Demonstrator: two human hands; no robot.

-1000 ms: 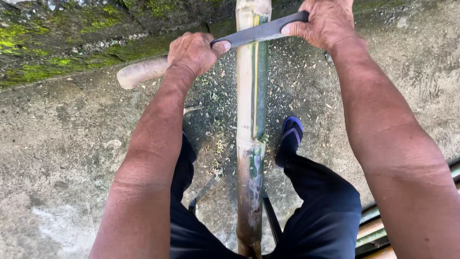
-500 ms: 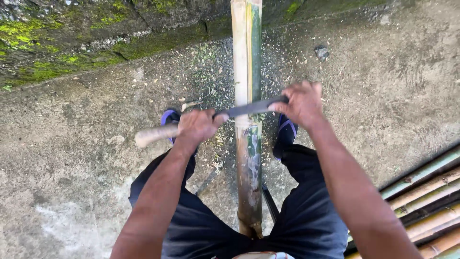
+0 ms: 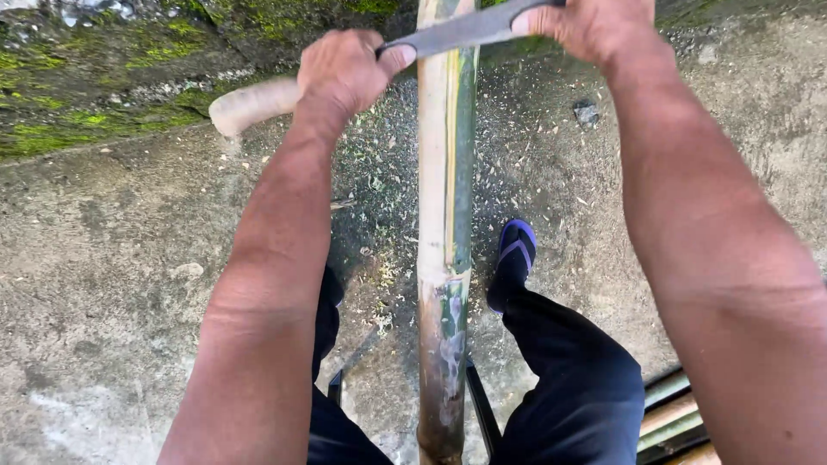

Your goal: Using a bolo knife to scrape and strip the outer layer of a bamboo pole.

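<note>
A long bamboo pole point(image 3: 445, 224) runs away from me between my legs, partly scraped pale with green skin left along its right side. Across its far end lies a large knife with a dark blade point(image 3: 461, 29) and a pale wooden handle point(image 3: 251, 103). My left hand point(image 3: 345, 71) is closed round the handle next to the blade. My right hand point(image 3: 594, 26) grips the blade's far end, at the top edge of the view. Both arms are stretched out forward.
Bamboo shavings point(image 3: 379, 185) litter the concrete floor point(image 3: 112, 258) around the pole. A mossy kerb point(image 3: 103, 77) runs along the top left. My foot in a blue sandal point(image 3: 514, 258) stands right of the pole. More bamboo poles point(image 3: 676, 413) lie at the lower right.
Half a second ago the knife and both hands were drawn back near my knees; they have now slid forward along the pole to its far end.
</note>
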